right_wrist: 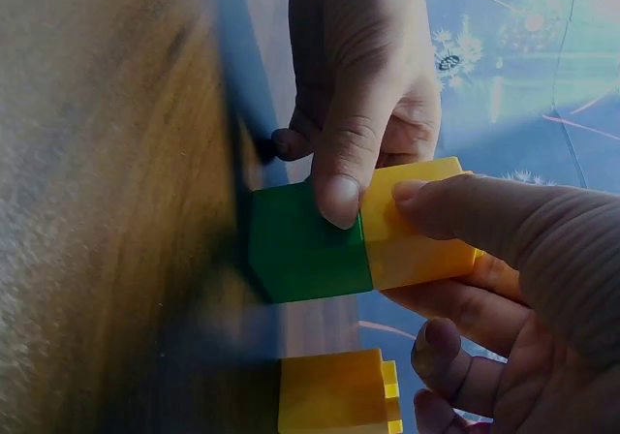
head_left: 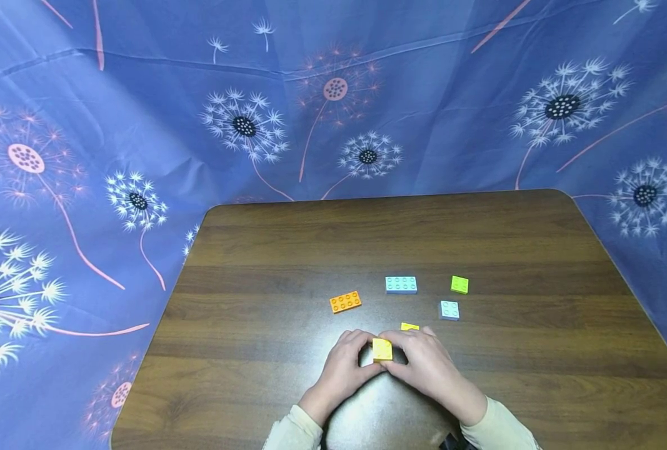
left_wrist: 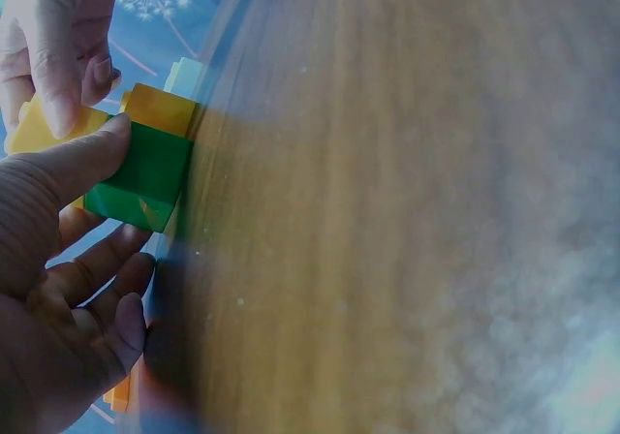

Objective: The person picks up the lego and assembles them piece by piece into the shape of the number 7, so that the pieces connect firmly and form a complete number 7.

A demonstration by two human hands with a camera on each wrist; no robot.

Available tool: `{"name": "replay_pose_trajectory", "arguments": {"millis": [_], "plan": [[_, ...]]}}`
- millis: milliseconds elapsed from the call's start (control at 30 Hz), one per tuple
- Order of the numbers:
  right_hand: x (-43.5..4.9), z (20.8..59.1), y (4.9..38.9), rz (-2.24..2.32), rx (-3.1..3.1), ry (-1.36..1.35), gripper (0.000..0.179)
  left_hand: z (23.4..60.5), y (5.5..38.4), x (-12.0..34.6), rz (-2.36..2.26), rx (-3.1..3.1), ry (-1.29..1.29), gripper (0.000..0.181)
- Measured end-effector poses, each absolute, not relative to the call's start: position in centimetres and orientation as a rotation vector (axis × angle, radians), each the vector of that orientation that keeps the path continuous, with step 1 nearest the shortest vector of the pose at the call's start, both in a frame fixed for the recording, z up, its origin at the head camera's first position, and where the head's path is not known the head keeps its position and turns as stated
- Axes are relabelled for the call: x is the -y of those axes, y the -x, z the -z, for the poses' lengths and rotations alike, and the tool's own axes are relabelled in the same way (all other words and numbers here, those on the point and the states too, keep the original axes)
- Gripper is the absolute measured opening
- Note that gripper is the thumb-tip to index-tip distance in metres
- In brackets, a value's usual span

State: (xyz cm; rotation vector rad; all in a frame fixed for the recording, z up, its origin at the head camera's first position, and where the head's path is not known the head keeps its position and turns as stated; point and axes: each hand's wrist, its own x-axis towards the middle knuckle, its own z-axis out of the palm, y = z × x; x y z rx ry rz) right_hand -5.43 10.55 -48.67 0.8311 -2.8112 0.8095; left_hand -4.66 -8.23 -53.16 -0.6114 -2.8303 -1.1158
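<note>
A yellow building brick (head_left: 382, 350) sits on top of a green brick (right_wrist: 308, 245), the two in contact, above the near middle of the table. My left hand (head_left: 341, 369) pinches the green brick between thumb and fingers. On the other side, my right hand (head_left: 430, 365) holds the yellow brick, its thumb on the brick's side. The head view hides the green brick under the yellow one. Just beyond my right hand lies a second yellow brick (head_left: 409, 326), partly covered by that hand.
On the brown wooden table (head_left: 226, 350) lie an orange brick (head_left: 346, 302), a blue brick (head_left: 401, 285), a lime green brick (head_left: 459, 285) and a smaller light blue brick (head_left: 449, 310), all beyond the hands. A blue dandelion-patterned cloth (head_left: 423, 81) hangs behind the table.
</note>
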Motion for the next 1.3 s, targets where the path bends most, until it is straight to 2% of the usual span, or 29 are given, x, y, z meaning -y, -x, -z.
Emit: {"name": "replay_pose_trajectory", "arguments": {"millis": [233, 533, 900, 1300], "plan": [[-11.1, 48.9, 4.9, -0.941, 2.738, -0.739, 0.056, 53.2, 4.7, 8.3, 1.102, 2.822, 0.612, 0.037], [-13.3, 49.1, 5.1, -1.127, 2.628, -0.589, 0.068, 53.2, 4.6, 8.3, 1.144, 2.83, 0.584, 0.038], [-14.9, 49.8, 5.3, -1.12, 2.626, -0.478, 0.058, 53.3, 4.7, 8.2, 1.133, 2.834, 0.583, 0.04], [-15.5, 51.1, 6.0, -1.185, 2.783, -0.365, 0.058, 53.3, 4.7, 8.1, 1.136, 2.827, 0.593, 0.039]]}}
